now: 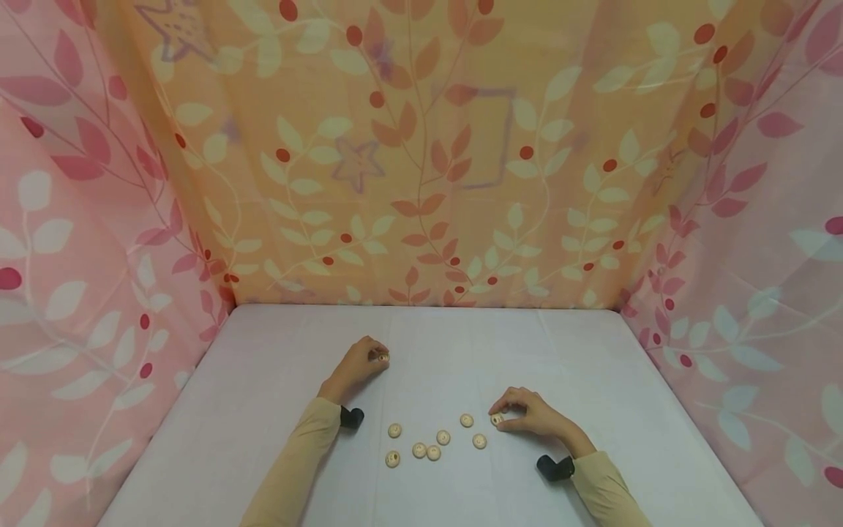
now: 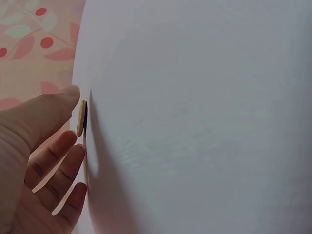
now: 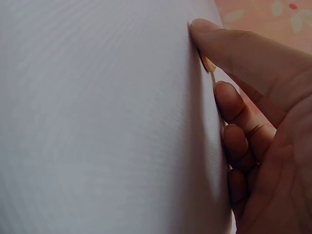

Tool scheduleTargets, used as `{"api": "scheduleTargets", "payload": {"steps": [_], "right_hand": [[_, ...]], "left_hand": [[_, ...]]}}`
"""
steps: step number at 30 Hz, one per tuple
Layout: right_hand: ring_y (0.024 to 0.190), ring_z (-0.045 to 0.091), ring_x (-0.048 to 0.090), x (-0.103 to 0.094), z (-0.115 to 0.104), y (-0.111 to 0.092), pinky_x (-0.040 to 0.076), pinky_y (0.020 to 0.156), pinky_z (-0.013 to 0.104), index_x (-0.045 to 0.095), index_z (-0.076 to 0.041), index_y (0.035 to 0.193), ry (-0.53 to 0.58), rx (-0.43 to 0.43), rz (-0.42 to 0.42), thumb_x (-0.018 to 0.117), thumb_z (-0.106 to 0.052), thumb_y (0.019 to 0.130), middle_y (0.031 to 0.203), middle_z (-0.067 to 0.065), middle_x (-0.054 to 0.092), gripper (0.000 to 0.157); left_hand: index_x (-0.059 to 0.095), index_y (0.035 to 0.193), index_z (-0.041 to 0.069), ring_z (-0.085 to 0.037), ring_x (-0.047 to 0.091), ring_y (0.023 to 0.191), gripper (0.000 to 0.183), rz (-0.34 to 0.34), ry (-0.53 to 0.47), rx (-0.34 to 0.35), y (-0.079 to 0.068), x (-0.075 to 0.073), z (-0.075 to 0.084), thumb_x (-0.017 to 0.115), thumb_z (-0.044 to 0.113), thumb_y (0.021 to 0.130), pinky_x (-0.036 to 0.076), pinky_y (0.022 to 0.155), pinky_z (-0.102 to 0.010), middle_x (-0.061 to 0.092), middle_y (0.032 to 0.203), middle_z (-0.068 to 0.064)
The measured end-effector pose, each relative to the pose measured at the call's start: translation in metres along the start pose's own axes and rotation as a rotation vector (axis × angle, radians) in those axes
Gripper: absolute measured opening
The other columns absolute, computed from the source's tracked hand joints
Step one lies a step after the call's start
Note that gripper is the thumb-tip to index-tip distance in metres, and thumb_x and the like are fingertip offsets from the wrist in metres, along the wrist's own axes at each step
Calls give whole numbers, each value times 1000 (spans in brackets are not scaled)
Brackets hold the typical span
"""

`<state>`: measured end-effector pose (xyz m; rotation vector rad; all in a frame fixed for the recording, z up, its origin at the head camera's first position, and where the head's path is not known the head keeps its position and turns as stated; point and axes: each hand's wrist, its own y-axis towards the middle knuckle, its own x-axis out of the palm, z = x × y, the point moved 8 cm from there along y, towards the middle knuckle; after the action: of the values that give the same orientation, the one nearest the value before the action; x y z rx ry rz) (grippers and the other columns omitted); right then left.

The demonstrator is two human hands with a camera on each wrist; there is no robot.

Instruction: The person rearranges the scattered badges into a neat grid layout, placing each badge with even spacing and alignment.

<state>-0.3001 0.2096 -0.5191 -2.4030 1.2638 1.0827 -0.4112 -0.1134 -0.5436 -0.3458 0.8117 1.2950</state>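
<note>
My left hand (image 1: pixel 358 366) is at the far left-centre of the white table, pinching a small round pale wooden disc (image 1: pixel 383 358) between thumb and fingers. Edge-on in the left wrist view, that disc (image 2: pixel 82 119) shows a dark underside close to the tabletop. My right hand (image 1: pixel 532 413) holds a similar wooden disc (image 1: pixel 497 419) with dark markings at its fingertips, on the right. The thumb mostly covers this disc (image 3: pixel 209 64) in the right wrist view. Between the hands and nearer the front lie several like discs, among them one disc (image 1: pixel 392 459) with a dark spot.
A white-covered table (image 1: pixel 500 344) spans the space. Patterned cloth (image 1: pixel 421 183) stands at its back and along both sides. Black wrist devices (image 1: pixel 353 418) sit by both sleeves. Two loose discs, one of them this disc (image 1: pixel 433 452), lie touching or nearly so.
</note>
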Motion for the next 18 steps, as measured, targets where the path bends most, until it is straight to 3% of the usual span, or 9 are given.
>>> {"api": "scheduleTargets", "payload": {"steps": [9, 18], "right_hand": [[85, 28, 52, 1, 0, -1, 36, 77, 30, 68, -9, 99, 2, 11, -4, 75, -16, 77, 92, 8, 64, 25], [85, 28, 50, 0, -1, -2, 34, 76, 29, 68, -9, 99, -4, 9, 1, 74, -16, 77, 92, 8, 63, 24]], "left_hand": [[66, 97, 10, -20, 56, 96, 19, -12, -17, 32, -13, -2, 2, 72, 16, 80, 42, 91, -40, 58, 98, -3], [65, 100, 6, -22, 55, 95, 23, -5, -3, 72, -27, -6, 13, 72, 15, 80, 43, 87, -41, 58, 101, -8]]}}
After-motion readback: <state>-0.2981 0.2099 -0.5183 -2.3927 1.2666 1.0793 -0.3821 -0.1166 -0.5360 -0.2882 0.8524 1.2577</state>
